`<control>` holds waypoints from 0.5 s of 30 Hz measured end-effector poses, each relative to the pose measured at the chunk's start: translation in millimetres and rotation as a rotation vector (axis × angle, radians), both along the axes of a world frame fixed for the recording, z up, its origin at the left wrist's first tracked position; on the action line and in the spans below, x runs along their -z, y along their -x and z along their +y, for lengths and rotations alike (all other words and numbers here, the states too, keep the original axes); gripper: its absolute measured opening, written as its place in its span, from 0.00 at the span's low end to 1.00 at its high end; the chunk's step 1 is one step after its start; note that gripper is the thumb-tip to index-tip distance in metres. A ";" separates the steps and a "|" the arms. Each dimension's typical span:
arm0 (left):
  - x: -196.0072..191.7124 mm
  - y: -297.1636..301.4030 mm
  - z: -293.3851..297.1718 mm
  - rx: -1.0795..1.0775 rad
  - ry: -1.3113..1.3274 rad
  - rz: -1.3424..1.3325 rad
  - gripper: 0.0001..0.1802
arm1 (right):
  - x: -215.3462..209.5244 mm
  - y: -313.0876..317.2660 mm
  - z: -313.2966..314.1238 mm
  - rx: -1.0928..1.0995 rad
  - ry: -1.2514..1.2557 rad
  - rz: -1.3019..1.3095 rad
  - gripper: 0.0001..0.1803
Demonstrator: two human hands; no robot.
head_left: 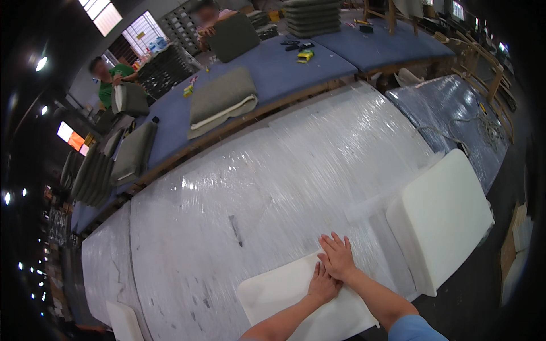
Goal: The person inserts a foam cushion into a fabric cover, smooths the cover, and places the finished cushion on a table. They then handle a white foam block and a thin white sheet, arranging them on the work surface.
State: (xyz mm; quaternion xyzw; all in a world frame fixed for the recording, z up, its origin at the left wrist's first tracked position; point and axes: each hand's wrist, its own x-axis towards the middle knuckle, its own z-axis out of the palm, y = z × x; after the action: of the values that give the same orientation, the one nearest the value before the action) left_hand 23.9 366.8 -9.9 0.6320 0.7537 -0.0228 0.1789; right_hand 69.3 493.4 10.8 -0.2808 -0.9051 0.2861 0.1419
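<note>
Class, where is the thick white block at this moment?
In the head view, the thick white block is on the right, at the right end of the plastic-covered table, right of the person's right hand.

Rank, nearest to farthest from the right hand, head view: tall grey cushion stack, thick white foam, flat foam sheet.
1. Flat foam sheet: partly under the right hand.
2. Thick white foam: to its right.
3. Tall grey cushion stack: far ahead.

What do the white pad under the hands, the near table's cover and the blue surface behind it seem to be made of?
White pad: probably foam, matte; soft rounded corner, no gloss.
Near table's cover: likely plastic film, glossy; wrinkles and streaky highlights.
Blue surface: perhaps fabric, dull; little glare, but no weave is visible.
</note>
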 end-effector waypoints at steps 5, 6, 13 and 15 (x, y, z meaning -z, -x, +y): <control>-20.3 -7.0 -82.2 -0.005 -0.146 -0.071 0.38 | 16.8 -1.8 -25.5 0.016 -0.140 -0.175 0.34; -26.0 -14.4 -105.1 -0.012 -0.182 -0.034 0.36 | 20.6 -1.9 -25.6 0.009 -0.186 -0.216 0.35; -39.1 -61.7 -234.1 -0.204 -0.025 -0.257 0.40 | 15.1 4.9 -34.6 0.022 -0.198 -0.323 0.36; -33.5 -67.9 -248.9 -0.219 -0.043 -0.254 0.39 | 16.4 6.4 -33.3 0.023 -0.221 -0.347 0.37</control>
State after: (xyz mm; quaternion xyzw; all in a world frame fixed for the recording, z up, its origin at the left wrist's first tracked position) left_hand 91.8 117.9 23.6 0.5477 0.7896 0.0929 0.2606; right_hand 62.9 460.1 -5.5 -0.3189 -0.9385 0.1309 0.0171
